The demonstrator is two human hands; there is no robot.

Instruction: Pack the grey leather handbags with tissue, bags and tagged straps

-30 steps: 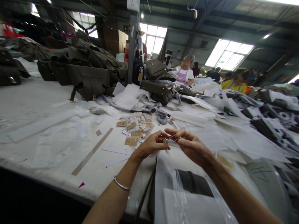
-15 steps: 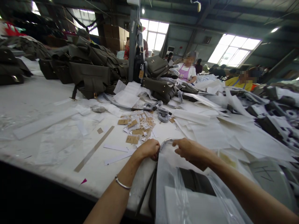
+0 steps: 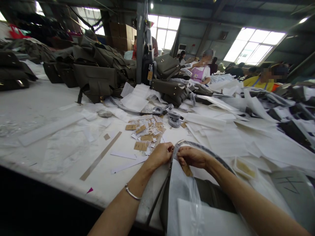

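Note:
A dark bag (image 3: 206,194) partly covered by white sheets and clear plastic lies at the table's front edge, its plastic-wrapped handle (image 3: 194,143) arching up. At the left base of the handle, my left hand (image 3: 163,153) is closed in a pinch; what its fingertips hold is too small to make out. Just to its right my right hand (image 3: 190,157) is closed too, fingers curled against the handle, with a brown card tag (image 3: 187,169) hanging under them. A heap of brown and white tags (image 3: 145,134) lies beyond my hands.
Dark bags (image 3: 98,78) are piled at the back left by a post (image 3: 140,42). Rolls of wrapped strap (image 3: 174,120) lie mid-table. White sheets (image 3: 221,137) and a small tray (image 3: 244,167) are at right. Several people work farther back.
My right hand has moved left and down, close to my left hand, and the brown tag now shows under it. The wrapped handle stands more clearly in view.

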